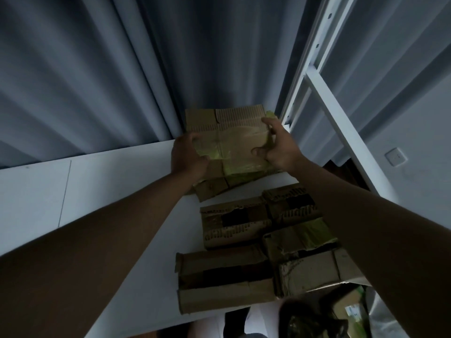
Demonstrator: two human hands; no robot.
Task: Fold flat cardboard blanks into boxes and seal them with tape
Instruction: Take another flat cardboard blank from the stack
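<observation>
Cardboard blank (pixel 234 140): a flattened brown piece with yellowish-green tape across it, held up at the far edge of the tabletop, its corrugated top strip leaning toward the curtain.
Left hand (pixel 188 157): it grips the blank's left side, fingers (pixel 192 139) curled over the face, thumb near the taped patch.
Right hand (pixel 278 145): it clamps the blank's right edge, fingers wrapped round the far corner, thumb (pixel 260 151) pressing on the front.
Second blank (pixel 212 187): lies flat on the tabletop just under the held one, partly hidden by the left wrist.
Folded boxes (pixel 244 224): four worn cardboard boxes sit in two rows nearer the person, touching one another, flaps torn and dark gaps showing along their tops; the near right one carries a scrap of green tape.
Tabletop (pixel 122 191): white and smooth, running from the left of the view to the boxes, a thin seam line crossing it at left.
Curtain (pixel 122 69): grey-blue folds hang behind the tabletop, filling the upper view.
White frame (pixel 341 113): a metal upright with holes and a cross bar stands to the right of the blank.
Wall socket (pixel 395 156): a white plate on the wall at far right.
Light: dim, so fine detail on the cardboard is hard to read.
</observation>
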